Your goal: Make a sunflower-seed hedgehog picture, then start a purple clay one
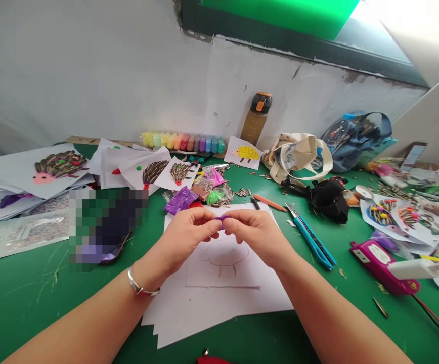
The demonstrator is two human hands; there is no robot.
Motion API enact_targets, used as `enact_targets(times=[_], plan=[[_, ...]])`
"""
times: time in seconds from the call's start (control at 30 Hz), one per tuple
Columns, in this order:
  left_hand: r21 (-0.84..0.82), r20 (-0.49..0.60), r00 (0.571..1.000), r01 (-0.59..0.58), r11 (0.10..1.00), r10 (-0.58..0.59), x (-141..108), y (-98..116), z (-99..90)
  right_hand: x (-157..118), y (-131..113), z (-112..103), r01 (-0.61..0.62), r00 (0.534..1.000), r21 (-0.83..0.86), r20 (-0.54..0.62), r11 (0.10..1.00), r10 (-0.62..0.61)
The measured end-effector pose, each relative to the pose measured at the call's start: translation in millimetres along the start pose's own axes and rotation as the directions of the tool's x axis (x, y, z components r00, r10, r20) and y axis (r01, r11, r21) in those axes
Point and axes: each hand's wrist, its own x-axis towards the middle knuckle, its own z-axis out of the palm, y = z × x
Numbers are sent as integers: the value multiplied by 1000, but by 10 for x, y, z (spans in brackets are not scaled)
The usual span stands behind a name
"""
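Note:
Between the fingertips of my left hand (193, 228) and my right hand (250, 230) is a small piece of purple modelling clay (224, 220). Both hands pinch it, mostly covering it. Beneath them lies a stack of white paper (212, 308); the top sheet carries a pencil outline of a rounded body with legs above a ruled line. Part of that drawing is behind my fingers. Just past my left hand sits an opened purple clay packet (180, 200), with other coloured packets, one of them green (215, 196), close by.
Right of the paper lie an orange pen (269, 202), blue-handled scissors (312, 240) and a magenta glue-gun-like device (384, 268) with a cord. Hedgehog pictures (58, 169) and a blurred-out dark object (117, 227) are left. A bottle (256, 119) and cloth bag (299, 156) stand behind.

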Motion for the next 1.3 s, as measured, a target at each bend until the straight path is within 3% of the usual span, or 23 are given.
enact_targets(times=[0.1, 0.3, 0.43, 0.57, 0.77, 0.93, 1.3], plan=[[-8, -18, 1000, -7, 1000, 7, 1, 4, -4, 0, 3, -12, -32, 999, -57, -9, 998, 31], [-69, 21, 1000, 20, 997, -19, 0, 15, -1, 7, 7, 19, -2, 998, -4, 68, 1000, 2], [-38, 24, 999, 44, 998, -43, 0, 12, 4, 0, -1, 43, -38, 999, 1, 29, 999, 38], [-15, 29, 999, 16, 1000, -15, 1, -8, 3, 1, 5, 47, -55, 996, 6, 67, 998, 54], [26, -70, 996, -45, 999, 47, 14, -27, -18, -5, -16, -12, -47, 984, 55, 173, 997, 37], [15, -40, 999, -20, 1000, 20, 10, -22, -24, 11, 3, -11, 51, 998, 7, 42, 999, -51], [-49, 47, 999, 31, 998, -28, 7, -14, 9, 34, 76, 40, 36, 999, 190, -8, 981, -35]])
